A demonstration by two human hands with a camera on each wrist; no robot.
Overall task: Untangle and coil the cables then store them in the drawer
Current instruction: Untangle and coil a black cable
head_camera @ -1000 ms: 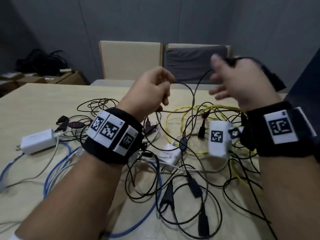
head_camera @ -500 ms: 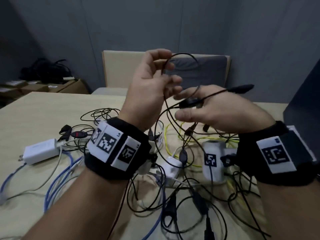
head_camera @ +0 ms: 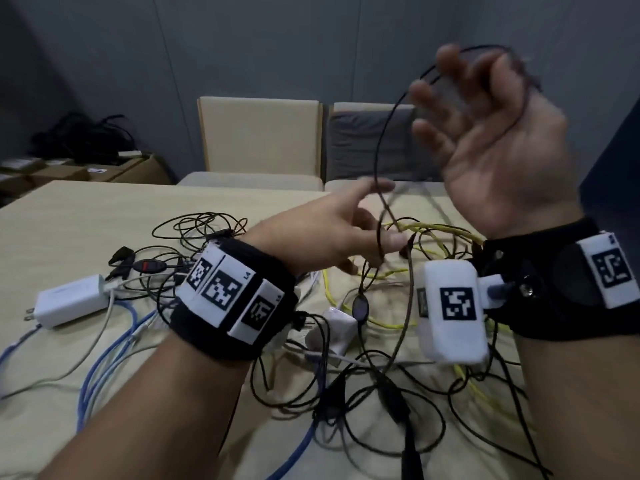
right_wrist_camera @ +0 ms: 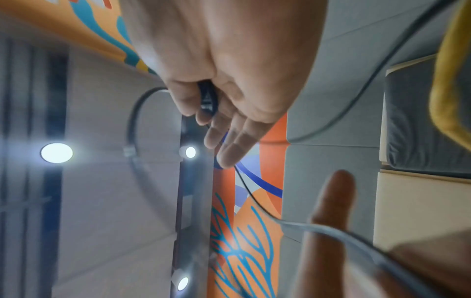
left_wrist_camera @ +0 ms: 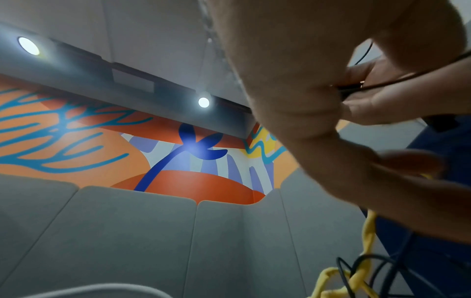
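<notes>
Since the previous frame, right hand [head_camera: 491, 140] has risen to 1 o'clock, black cable [head_camera: 384, 140] looped over it; left hand [head_camera: 332, 233] dropped to centre, pinching the cable above the table [head_camera: 86, 216].

Left wrist view: left hand [left_wrist_camera: 318, 96] pinches the cable [left_wrist_camera: 397, 80].

Right wrist view: right hand [right_wrist_camera: 229, 66] grips the cable [right_wrist_camera: 132, 121], outer fingers [right_wrist_camera: 237, 145] extended.

Right hand [head_camera: 491, 147] raised, fingers [head_camera: 427, 95] spread; left hand [head_camera: 322, 237] low.

Beige table [head_camera: 86, 216] under the left hand [head_camera: 322, 233]. Beyond that hand: beige chair [head_camera: 259, 133]. Beside it, behind the right hand [head_camera: 502, 150]: chair with grey cushion [head_camera: 360, 143]. Far to the left hand's left: cardboard boxes [head_camera: 138, 169]. Wrist views: orange-and-blue mural [left_wrist_camera: 76, 141], round ceiling lights [left_wrist_camera: 28, 46].
</notes>
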